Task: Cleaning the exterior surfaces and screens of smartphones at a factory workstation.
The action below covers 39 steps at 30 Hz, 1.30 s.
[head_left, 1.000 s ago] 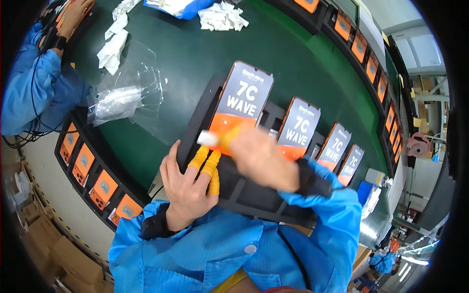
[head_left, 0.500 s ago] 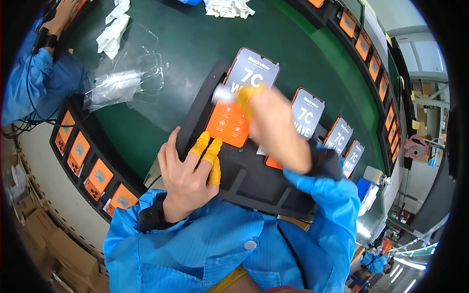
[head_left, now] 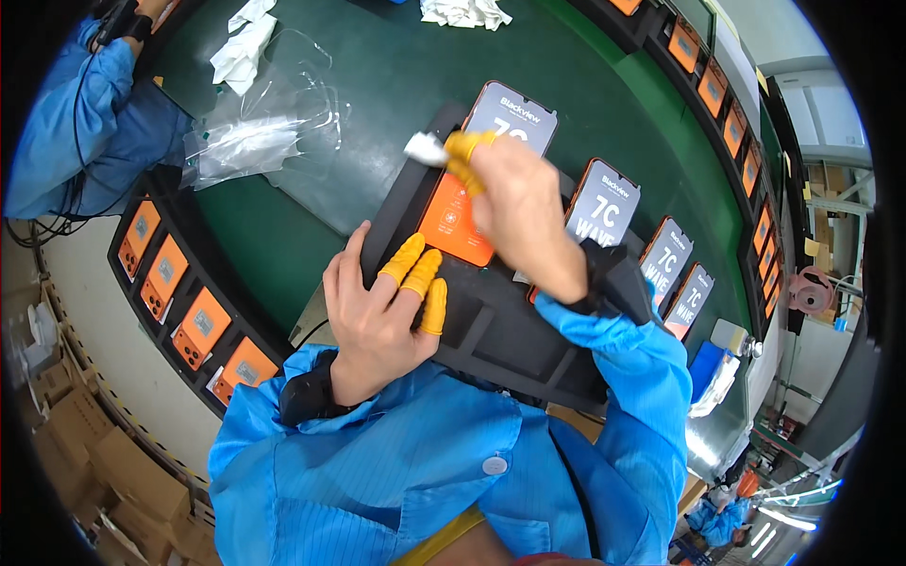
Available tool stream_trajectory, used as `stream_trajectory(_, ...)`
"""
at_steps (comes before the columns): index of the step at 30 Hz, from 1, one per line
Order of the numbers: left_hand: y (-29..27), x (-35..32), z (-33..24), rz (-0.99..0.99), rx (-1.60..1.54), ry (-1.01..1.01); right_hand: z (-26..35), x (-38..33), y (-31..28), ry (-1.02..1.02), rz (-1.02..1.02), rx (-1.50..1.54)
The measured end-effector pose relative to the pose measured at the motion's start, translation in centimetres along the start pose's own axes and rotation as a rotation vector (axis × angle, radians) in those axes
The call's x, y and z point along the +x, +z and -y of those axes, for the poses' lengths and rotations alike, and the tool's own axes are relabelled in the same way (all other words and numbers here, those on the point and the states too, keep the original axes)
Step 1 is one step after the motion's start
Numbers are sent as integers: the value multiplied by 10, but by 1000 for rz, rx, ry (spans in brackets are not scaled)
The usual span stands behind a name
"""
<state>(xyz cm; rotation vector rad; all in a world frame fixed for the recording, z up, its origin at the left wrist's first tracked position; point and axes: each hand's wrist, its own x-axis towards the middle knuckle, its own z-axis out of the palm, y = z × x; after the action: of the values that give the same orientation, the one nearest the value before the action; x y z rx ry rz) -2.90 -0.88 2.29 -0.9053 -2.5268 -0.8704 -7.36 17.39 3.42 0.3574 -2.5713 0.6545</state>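
A smartphone (head_left: 458,229) with a grey and orange screen face lies in a black foam tray (head_left: 408,209) in front of me. My right hand (head_left: 517,189), wearing yellow finger cots, reaches over the phone and pinches a white cloth (head_left: 427,148), which sits by the phone's left edge. Beneath that hand the middle of the screen is hidden. My left hand (head_left: 377,304) rests with spread fingers on the tray, its yellow-cotted fingertips at the phone's lower end. Further right in the same tray stand several similar phones (head_left: 604,203).
Clear plastic film (head_left: 247,146) and crumpled white cloth (head_left: 243,55) lie on the green table (head_left: 377,57). Trays of orange phones run along the left (head_left: 201,325) and the far right (head_left: 713,90). At the upper left is another person's blue sleeve (head_left: 71,141).
My right hand has moved up and slightly right over the phone with the white cloth. My left hand keeps its place by the phone's lower end; the whole view has shifted a little.
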Motion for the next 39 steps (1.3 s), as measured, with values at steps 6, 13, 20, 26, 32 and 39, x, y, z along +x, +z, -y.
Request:
stream_trajectory(6,0,-3,5,-92,-79,-47,23,-31,-8,-173,219,119)
stream_trajectory(13,-6,0,2,76,16,-25,17,-44,-22,-226,311,80)
stream_trajectory(20,-1,-5,0,17,26,-21,17,-68,-35,-163,305,62)
stream_trajectory(26,5,-8,1,-85,-56,-25,27,-81,-86,-76,208,7)
stream_trajectory(32,6,-7,12,-149,-154,-88,19,-126,-150,265,-101,-90)
stream_trajectory(39,9,17,42,-68,-168,-13,9,-245,-208,1112,-566,-525)
